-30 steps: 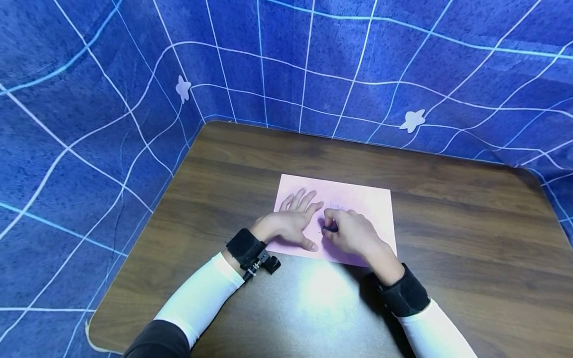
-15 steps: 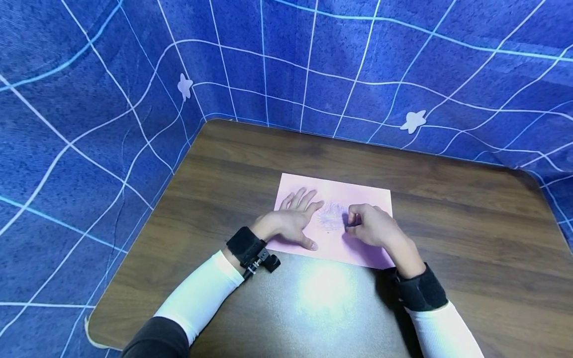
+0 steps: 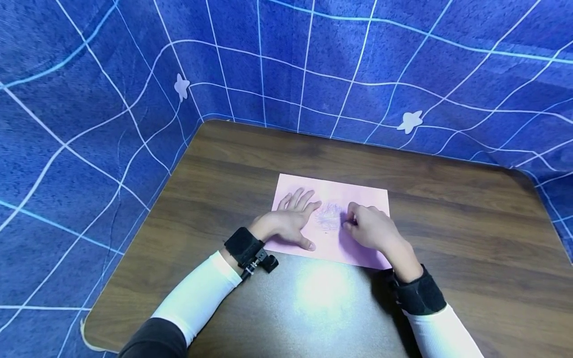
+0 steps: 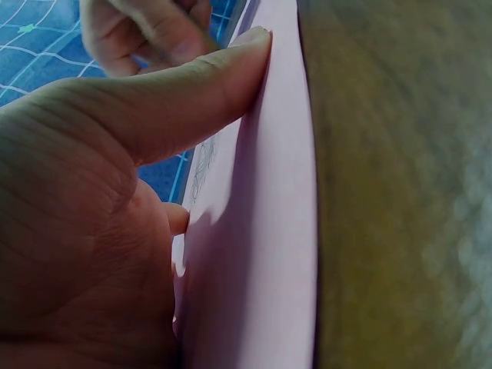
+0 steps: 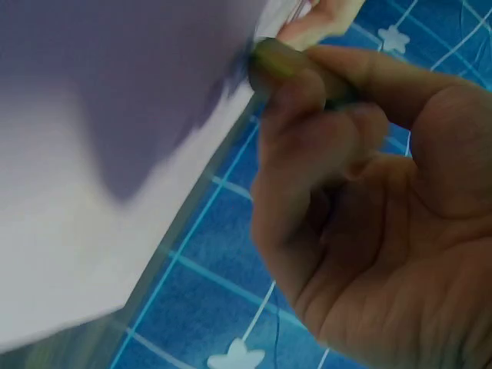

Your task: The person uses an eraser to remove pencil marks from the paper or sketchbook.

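Note:
A pink sheet of paper lies flat on the brown wooden table. My left hand rests on its left part with fingers spread flat, holding it down; in the left wrist view the thumb lies along the pink sheet. My right hand pinches a short dark crayon whose tip touches the pink sheet. A purple scribbled patch sits between the two hands.
A blue cloth with white grid lines and pale star shapes walls the table on the left, back and right. A bright glare spot lies on the table near its front edge.
My right hand with the crayon has moved rightward across the sheet, uncovering the purple scribble. The left hand has stayed in place.

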{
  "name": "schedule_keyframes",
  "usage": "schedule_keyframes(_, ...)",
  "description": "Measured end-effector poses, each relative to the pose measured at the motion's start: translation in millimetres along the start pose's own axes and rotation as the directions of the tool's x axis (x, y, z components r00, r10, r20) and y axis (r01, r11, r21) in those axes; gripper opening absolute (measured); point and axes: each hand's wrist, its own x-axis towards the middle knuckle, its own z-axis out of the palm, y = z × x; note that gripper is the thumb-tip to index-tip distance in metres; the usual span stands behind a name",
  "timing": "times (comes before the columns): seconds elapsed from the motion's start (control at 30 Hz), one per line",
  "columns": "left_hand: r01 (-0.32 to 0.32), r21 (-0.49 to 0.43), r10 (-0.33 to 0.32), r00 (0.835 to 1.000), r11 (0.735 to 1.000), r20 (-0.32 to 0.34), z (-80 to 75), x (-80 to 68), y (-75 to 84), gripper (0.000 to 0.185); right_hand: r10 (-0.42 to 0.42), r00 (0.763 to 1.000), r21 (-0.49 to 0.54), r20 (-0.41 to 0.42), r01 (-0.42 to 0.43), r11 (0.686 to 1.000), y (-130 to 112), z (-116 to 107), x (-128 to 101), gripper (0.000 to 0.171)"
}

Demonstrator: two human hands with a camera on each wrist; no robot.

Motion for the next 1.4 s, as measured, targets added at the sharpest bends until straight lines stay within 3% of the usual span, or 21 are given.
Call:
schedule_keyframes(0.17, 0.002, 0.009, -0.002, 1.0, 1.0, -0.001, 0.0, -1.1, 1.0, 0.118, -0.11, 0.994, 0.111, -0.026, 0.112, 0.987, -18.1, 13.5, 1.3, 0.011)
schedule_keyframes(0.3, 0.001, 0.007, -0.001, 1.0, 1.0, -0.001, -0.3, -1.7, 1.2, 0.118, -0.152, 0.988, 0.119, -0.031, 0.154, 0.981, -29.2, 19.6, 1.9, 0.012)
schedule_keyframes(0.7, 0.005, 0.011, -0.005, 1.0, 1.0, -0.004, -0.8, -2.1, 1.7, 0.117, -0.055, 0.997, 0.106, 0.045, 0.05, 0.993, -30.1, 18.4, 5.4, 0.022)
schedule_keyframes(1.03, 0.005, -0.019, -0.005, 1.0, 1.0, 0.006, 0.1, -1.2, 0.7, 0.117, 0.024, 0.998, 0.074, 0.057, -0.028, 0.997, 3.0, 5.2, 7.4, 0.025)
schedule_keyframes(1.23, 0.004, 0.0, -0.004, 1.0, 1.0, -0.004, -0.1, -3.5, -0.3, 0.118, -0.032, 0.992, 0.086, 0.125, 0.021, 0.996, 11.2, -2.4, 4.7, 0.014)
schedule_keyframes(1.4, -0.01, 0.009, 0.01, 1.0, 1.0, -0.006, -0.8, -1.0, -0.9, 0.119, -0.08, 0.985, 0.043, 0.152, 0.074, 0.996, 8.9, -2.2, -2.3, 0.018)
